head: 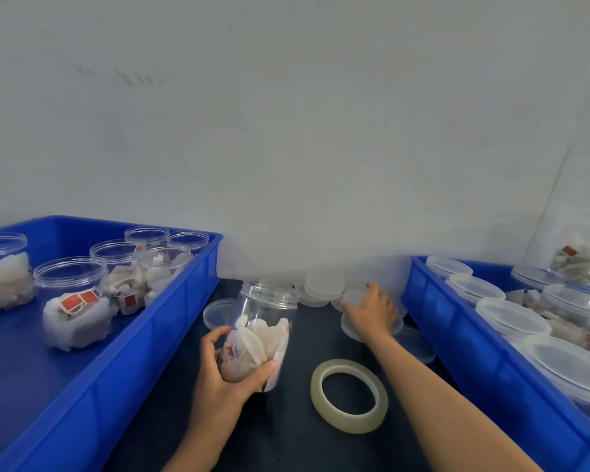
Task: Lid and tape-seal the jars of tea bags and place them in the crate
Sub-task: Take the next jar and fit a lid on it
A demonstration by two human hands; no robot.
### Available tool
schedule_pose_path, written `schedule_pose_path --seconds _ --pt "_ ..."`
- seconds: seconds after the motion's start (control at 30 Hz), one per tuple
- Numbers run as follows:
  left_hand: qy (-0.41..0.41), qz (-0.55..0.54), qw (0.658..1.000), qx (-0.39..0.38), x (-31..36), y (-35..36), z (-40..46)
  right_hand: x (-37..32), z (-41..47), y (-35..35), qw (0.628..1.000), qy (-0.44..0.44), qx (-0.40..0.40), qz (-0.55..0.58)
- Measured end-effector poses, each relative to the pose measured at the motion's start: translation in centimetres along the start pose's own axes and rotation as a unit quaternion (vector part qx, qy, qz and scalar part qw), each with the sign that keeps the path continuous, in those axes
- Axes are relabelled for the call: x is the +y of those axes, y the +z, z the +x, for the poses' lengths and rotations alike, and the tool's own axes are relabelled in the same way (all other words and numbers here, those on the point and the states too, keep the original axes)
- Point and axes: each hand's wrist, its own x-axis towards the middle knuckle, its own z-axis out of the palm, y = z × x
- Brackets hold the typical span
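Observation:
My left hand (225, 373) grips the lower part of a clear open jar (263, 321) holding white tea bags, above the dark table. My right hand (372, 310) reaches forward with its fingers spread over a translucent lid (353, 330) among a pile of loose lids (324, 284) by the wall. A roll of clear tape (349, 396) lies flat on the table between my forearms. The blue crate on the left (171, 321) holds several open jars of tea bags (72, 294). The blue crate on the right (457, 342) holds several lidded jars (511, 316).
A grey wall rises right behind the table. One loose lid (218, 311) lies by the left crate's wall. The two crates close in the narrow strip of dark table (286, 437) on both sides.

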Motion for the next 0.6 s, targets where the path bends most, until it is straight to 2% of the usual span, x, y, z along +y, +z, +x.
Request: schedule_pose_path --seconds 0.1,0.27,0.33,0.4,0.47,0.53,0.6 --pt "0.001 0.002 1.000 -0.001 -0.1 0.0 0.0 0.4 0.8 0.6 0.999 0.041 -0.025 -0.006" --pt "0.003 0.003 1.000 -0.001 -0.2 0.0 0.0 0.2 0.7 0.7 1.000 0.027 0.000 -0.008" --pt "0.001 0.003 1.000 -0.003 -0.1 -0.1 0.0 -0.3 0.1 0.2 0.999 0.007 0.020 0.040" --pt "-0.004 0.000 1.000 -0.005 0.0 0.0 -0.1 -1.5 -1.0 -0.9 0.990 -0.009 0.005 0.139" --pt "-0.005 0.005 1.000 -0.017 0.3 0.0 -0.3 -2.9 -3.0 -2.2 0.954 -0.007 -0.044 0.296" --pt "-0.002 0.009 0.999 -0.036 0.7 0.0 -0.5 -3.6 -5.9 -3.4 0.891 -0.003 -0.122 0.436" --pt "0.002 0.010 0.998 -0.057 1.2 0.0 -0.9 -3.5 -9.9 -4.5 0.829 -0.005 -0.196 0.523"
